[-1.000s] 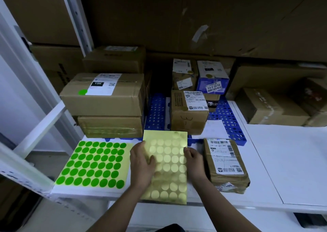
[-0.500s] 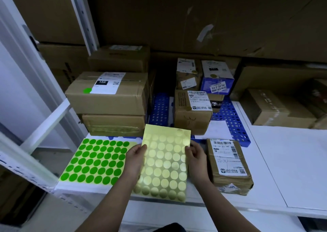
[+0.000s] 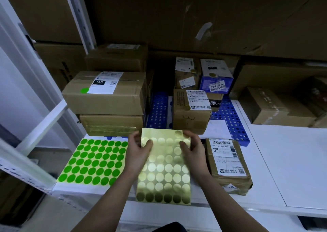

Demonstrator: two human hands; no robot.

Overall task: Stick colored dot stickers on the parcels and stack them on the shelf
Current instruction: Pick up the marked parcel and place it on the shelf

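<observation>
White shelf (image 3: 292, 161) backed by cardboard cartons; blue perforated tray (image 3: 230, 118) w/ small boxes at rear. Green dot sheet (image 3: 93, 161) lies left, labelled parcel (image 3: 228, 166) right. Gold dot sheet (image 3: 164, 168) held between: left hand (image 3: 138, 152) grips its left edge; right hand (image 3: 192, 148) pinches a gold dot at top-right corner.

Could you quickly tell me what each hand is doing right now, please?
Left hand: grips the gold sheet.
Right hand: pinches a gold dot.
</observation>
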